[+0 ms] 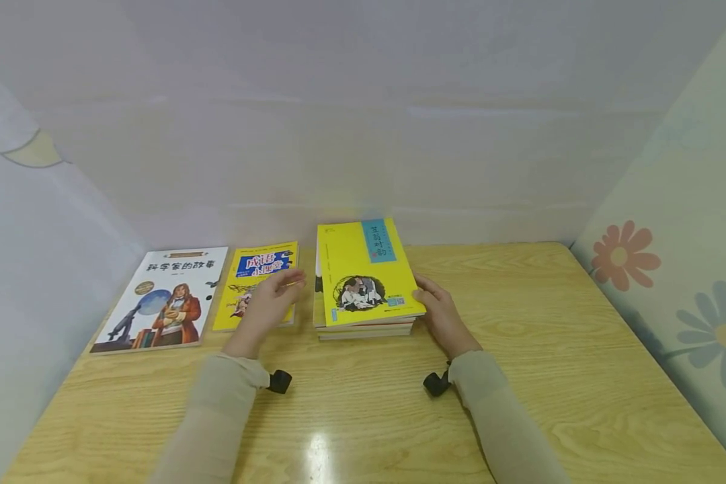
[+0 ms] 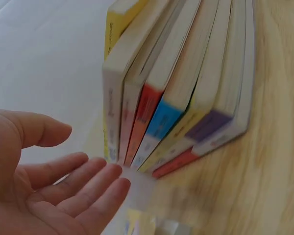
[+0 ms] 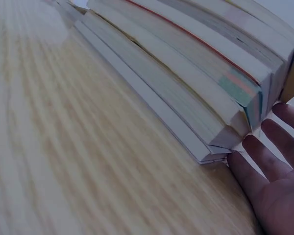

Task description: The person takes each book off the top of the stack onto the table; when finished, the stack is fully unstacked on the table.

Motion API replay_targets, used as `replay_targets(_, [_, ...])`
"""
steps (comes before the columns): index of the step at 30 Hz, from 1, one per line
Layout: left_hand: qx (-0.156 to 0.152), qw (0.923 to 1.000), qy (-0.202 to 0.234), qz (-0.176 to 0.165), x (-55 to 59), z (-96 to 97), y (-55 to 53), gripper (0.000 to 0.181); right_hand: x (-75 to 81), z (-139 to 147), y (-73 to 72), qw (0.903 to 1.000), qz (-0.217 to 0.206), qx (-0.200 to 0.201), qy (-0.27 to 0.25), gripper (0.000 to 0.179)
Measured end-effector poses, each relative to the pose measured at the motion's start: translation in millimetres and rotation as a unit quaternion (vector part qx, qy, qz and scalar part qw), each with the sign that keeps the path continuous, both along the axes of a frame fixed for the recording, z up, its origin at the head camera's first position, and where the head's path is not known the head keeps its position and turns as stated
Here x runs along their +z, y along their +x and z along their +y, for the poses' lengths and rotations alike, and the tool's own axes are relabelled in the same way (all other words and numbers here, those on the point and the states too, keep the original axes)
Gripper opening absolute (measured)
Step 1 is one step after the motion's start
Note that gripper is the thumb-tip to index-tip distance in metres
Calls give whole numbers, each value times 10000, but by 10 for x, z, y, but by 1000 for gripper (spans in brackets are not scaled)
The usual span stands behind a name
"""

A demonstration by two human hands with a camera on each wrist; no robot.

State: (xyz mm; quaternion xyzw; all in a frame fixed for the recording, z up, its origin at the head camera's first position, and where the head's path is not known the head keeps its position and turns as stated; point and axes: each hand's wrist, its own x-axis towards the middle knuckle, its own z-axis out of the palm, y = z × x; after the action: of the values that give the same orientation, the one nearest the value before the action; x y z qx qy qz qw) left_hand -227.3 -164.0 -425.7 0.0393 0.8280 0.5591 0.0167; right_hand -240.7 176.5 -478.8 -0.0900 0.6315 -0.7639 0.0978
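A stack of several books (image 1: 366, 332) lies in the middle of the table, topped by a yellow book (image 1: 345, 259) turned slightly askew. At the stack's right side is my right hand (image 1: 441, 314), its thumb at the edge of the yellow cover. In the right wrist view its straight fingers (image 3: 267, 156) touch the books' edges. My left hand (image 1: 267, 306) is held to the left of the stack, over a yellow-and-blue book (image 1: 230, 306). The left wrist view shows its palm facing the coloured spines (image 2: 159, 120), fingers spread, holding nothing.
A white book (image 1: 163, 296) with a figure in a red coat lies at the far left. The wooden table (image 1: 550, 349) meets a pale cloth wall (image 1: 363, 134) behind the books. Flower-printed cloth (image 1: 702, 269) stands along the right edge.
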Motion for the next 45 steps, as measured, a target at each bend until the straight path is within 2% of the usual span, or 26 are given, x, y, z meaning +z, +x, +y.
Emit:
replay_targets(6, [-562,9959,357,-611,-63,122,-18,59,70,112,-21,9993,-146,35,349,47])
replay_targets(9, [-722,9932,423,-812,-83,166,-28,66,125,180,-28,9988,-309,79,359,44])
replay_targets(16, [-720,9911,471,-1018,-56,188,2,73,277,337,-35,9972,-658,356,-57,44])
replay_targets(21, [-729,9897,663,-1041,-58,160,3,76,389,306,-51,9961,-774,301,283,46])
replay_targets(24, [-721,9887,723,-1094,-58,148,8,76,427,255,-58,9953,-684,266,627,47])
replay_targets(27, [-744,9883,723,-1119,-54,146,13,76,449,237,-48,9958,-560,92,714,46])
replay_targets(34, [-761,9858,852,-1229,-53,151,19,76,507,365,0,9978,-489,-395,192,46])
replay_targets(41, [-692,9837,963,-1353,-61,149,18,77,566,704,57,9964,-555,-554,-308,25])
replay_targets(45, [-665,9825,1023,-1406,-65,160,13,76,547,940,139,9952,-498,-472,-699,26])
